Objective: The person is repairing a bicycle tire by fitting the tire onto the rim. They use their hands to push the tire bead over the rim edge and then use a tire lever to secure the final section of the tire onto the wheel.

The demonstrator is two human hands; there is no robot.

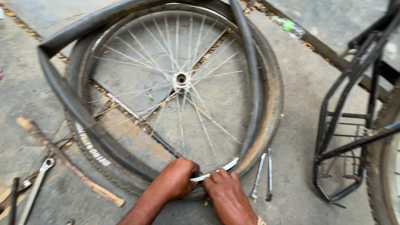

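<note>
A: Head view — a bicycle wheel [181, 79] lies flat on a concrete floor [300, 83], its spokes fanning out from the hub. What are the hands doing?

B: Both work at the near edge of the rim. The left hand [177, 179] is curled into a closed grip over the tyre [271, 100] and rim there, fingers wrapped down. The right hand [227, 193], touching it, has its grip clamped on a flat metal tyre lever [214, 171], which slants along the rim between the two hands.

A: And the black loop lying over the wheel?

B: An inner tube [66, 100], out of the tyre and draped loosely across it, one run crossing the spokes on the right side, the other bulging out past the tyre on the left.

A: Anything beside the hands?

B: Two more metal levers [264, 173] lie on the floor just right of the wheel, side by side. To the left a spanner [39, 179] and a wooden stick [66, 160] rest on the floor, the stick's far end near the tyre. At the right edge stands a black bicycle carrier rack [350, 125], with another wheel beside it. A plastic bottle [287, 26] lies at the top.
</note>
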